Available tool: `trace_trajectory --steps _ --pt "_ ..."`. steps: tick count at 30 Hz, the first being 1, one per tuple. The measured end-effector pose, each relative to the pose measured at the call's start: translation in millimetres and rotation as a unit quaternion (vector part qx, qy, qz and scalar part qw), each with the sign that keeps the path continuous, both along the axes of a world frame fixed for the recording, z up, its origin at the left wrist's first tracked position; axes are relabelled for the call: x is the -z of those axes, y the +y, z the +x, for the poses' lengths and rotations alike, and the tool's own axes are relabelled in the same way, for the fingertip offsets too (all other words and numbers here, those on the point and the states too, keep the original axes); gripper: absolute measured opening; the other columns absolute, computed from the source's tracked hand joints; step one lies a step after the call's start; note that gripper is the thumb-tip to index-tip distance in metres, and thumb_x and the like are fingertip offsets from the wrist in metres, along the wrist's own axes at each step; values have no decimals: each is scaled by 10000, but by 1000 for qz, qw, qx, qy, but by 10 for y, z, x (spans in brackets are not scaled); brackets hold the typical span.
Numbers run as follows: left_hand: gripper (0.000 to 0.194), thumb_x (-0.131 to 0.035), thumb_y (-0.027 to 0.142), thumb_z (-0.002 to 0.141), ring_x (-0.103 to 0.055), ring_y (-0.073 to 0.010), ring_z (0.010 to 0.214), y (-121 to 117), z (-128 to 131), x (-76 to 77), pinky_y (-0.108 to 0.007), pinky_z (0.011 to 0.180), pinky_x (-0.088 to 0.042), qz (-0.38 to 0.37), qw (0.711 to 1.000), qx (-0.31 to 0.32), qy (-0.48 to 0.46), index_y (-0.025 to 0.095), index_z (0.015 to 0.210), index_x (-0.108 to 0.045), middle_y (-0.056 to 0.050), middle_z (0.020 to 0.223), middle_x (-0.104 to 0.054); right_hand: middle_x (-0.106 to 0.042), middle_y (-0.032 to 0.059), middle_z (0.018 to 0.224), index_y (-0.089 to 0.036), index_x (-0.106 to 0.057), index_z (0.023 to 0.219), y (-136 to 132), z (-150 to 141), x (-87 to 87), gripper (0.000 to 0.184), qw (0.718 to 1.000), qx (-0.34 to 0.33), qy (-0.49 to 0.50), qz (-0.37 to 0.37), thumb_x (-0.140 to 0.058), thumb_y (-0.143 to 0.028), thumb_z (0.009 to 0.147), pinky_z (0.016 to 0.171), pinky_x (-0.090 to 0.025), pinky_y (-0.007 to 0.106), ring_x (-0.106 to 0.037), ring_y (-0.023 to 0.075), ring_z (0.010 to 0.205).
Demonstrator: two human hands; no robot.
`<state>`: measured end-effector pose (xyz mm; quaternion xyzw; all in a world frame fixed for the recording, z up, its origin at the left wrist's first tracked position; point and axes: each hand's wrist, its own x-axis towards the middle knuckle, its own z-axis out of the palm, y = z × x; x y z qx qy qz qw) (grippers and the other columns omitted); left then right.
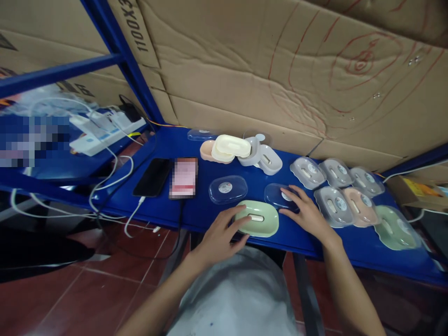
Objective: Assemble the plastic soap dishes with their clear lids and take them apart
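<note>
A light green soap dish (269, 227) with a white bar in its middle lies near the table's front edge. My left hand (224, 231) has its fingers over the dish's left end and its thumb at the near rim. Just behind the dish, a clear plastic lid (273, 194) with a round sticker lies on the table. My right hand (308, 214) grips this lid's right end between thumb and fingers. To the left is another clear lid (233, 196) with a sticker, untouched.
Lidded grey soap dishes (334, 210), a pink one (359, 210) and a green one (395, 228) stand at right. Unlidded dishes (233, 145) are piled at the back. A black phone (152, 177) and a pink-screened phone (184, 177) with cables lie left. Cardboard (227, 70) walls the back.
</note>
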<state>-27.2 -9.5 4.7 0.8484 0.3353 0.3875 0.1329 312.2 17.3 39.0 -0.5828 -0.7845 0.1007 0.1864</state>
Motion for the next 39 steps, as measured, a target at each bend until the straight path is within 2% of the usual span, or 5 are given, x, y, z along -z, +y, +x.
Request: trace_trajectory --steps 5,12,29,34,39 --pt "612 -717 276 999 -576 -304 1424 0 5 37 -468 1146 -570 -35 999 -6 -31 301 1551 -453 -155 1563 -494 -533 94 1617 -349 -557 1562 -306 -389 -96 516 995 -25 89 27 -610 -462 1061 1235 -472 510 -520 291 1503" --pt "687 -740 340 1002 -555 -320 1425 16 -7 88 -496 1129 -581 -53 998 -21 -24 323 1603 -409 -157 1575 -472 -446 99 1688 -383 -403 1660 -558 -843 51 660 993 -89 -7 79 -647 -403 1046 1223 -478 610 -361 350 1605" --pt "595 -804 289 953 -692 -278 1304 66 -68 126 -496 1113 -605 -106 992 4 -68 333 1498 -568 -129 1589 -518 -383 89 1733 -401 -502 1599 -505 -711 141 629 980 -146 -60 122 -710 -371 1006 1209 -475 637 -321 382 1607" --pt "609 -781 307 973 -593 -289 1461 57 -87 120 -480 1174 -557 -130 990 1 -46 335 1530 -539 -109 1657 -503 -472 106 1677 -392 -536 1571 -478 -721 105 592 974 -176 -69 125 -710 -367 1006 1200 -478 643 -405 366 1563" --pt "636 -770 298 981 -564 -266 1484 59 -98 116 -431 1173 -553 -133 990 2 -39 320 1559 -505 -107 1692 -466 -424 109 1707 -339 -500 1601 -472 -761 60 572 975 -187 -35 117 -645 -320 1048 1245 -455 614 -312 337 1624"
